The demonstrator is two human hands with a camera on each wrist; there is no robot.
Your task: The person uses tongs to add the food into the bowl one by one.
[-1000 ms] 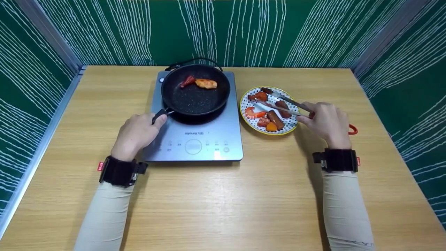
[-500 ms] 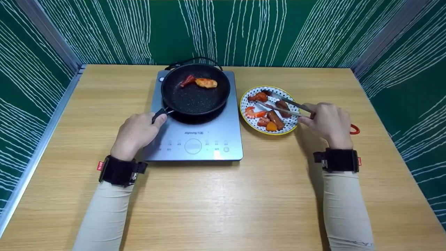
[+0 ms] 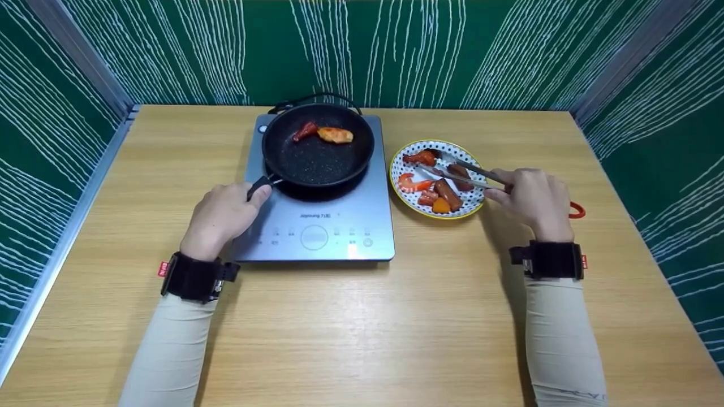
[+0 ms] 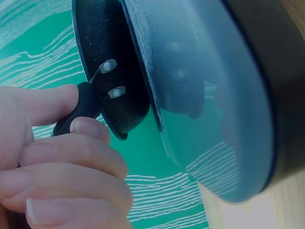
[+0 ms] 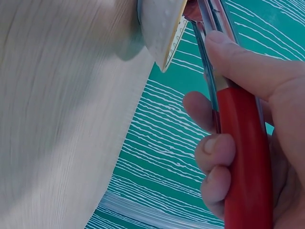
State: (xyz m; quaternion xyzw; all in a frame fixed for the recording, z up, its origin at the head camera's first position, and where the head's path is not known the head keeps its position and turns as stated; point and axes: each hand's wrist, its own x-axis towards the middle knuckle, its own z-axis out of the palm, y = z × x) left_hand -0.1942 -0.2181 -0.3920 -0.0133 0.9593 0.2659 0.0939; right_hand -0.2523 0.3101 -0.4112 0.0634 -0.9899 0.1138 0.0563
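Note:
In the head view my left hand [image 3: 223, 217] grips the black handle [image 3: 258, 189] of a frying pan [image 3: 317, 167]. Two pieces of food lie in the pan: a dark red piece [image 3: 305, 131] and a golden-brown piece [image 3: 335, 135]. My right hand [image 3: 534, 198] holds red-handled metal tongs [image 5: 245, 157], with fingers curled round the handle in the right wrist view. Over the dotted plate [image 3: 408, 199], the tongs' spread tips lie either side of a reddish-brown drumstick [image 3: 418, 157]. Also on the plate are a shrimp [image 3: 413, 183], a sausage piece [image 3: 448, 195] and an orange chunk [image 3: 441, 205].
The pan sits on a silver induction cooker [image 3: 362, 226], with a black cable [image 3: 334, 95] behind it. The plate stands just right of the cooker on a wooden table [image 3: 362, 328]. Green walls [image 3: 418, 51] with white streaks enclose the back and sides.
The tongs' upper tip has come down slightly from the plate's far edge, closer to the drumstick. My right hand has shifted a little to the right; the left hand and pan stay put.

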